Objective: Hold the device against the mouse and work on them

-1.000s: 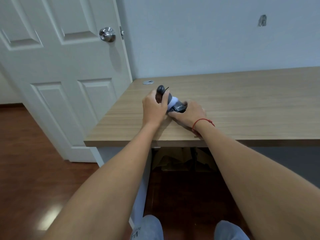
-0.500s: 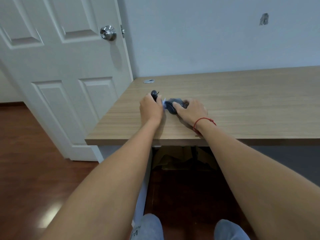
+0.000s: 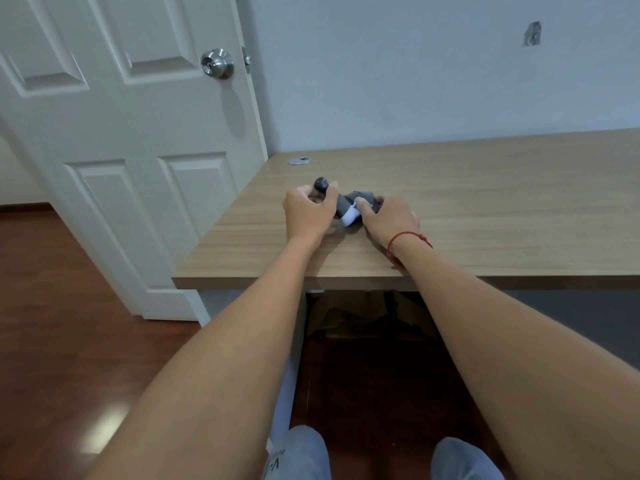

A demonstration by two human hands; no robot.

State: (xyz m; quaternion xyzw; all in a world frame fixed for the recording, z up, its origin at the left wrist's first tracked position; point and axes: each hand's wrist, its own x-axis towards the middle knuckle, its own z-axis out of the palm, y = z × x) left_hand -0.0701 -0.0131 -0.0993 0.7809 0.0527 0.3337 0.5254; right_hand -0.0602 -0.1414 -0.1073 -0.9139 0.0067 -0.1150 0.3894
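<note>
A small dark grey and white bundle that looks like rolled socks (image 3: 347, 209) lies on the wooden desk (image 3: 485, 202) between my two hands. My left hand (image 3: 308, 213) grips its left, dark end, whose rounded tip sticks up above my fingers. My right hand (image 3: 384, 216) holds the right end, with the thumb pressed on the white part. A red string sits round my right wrist. My fingers hide most of the bundle.
A white panelled door (image 3: 121, 133) with a steel knob (image 3: 217, 63) stands left of the desk. A round metal cable grommet (image 3: 299, 161) is set in the desk's far left corner. Cardboard lies under the desk. My knees show at the bottom.
The bundle went from lifted in both hands to low on the desk, and has since been turned so its white part shows between my hands. Both hands kept hold of it.
</note>
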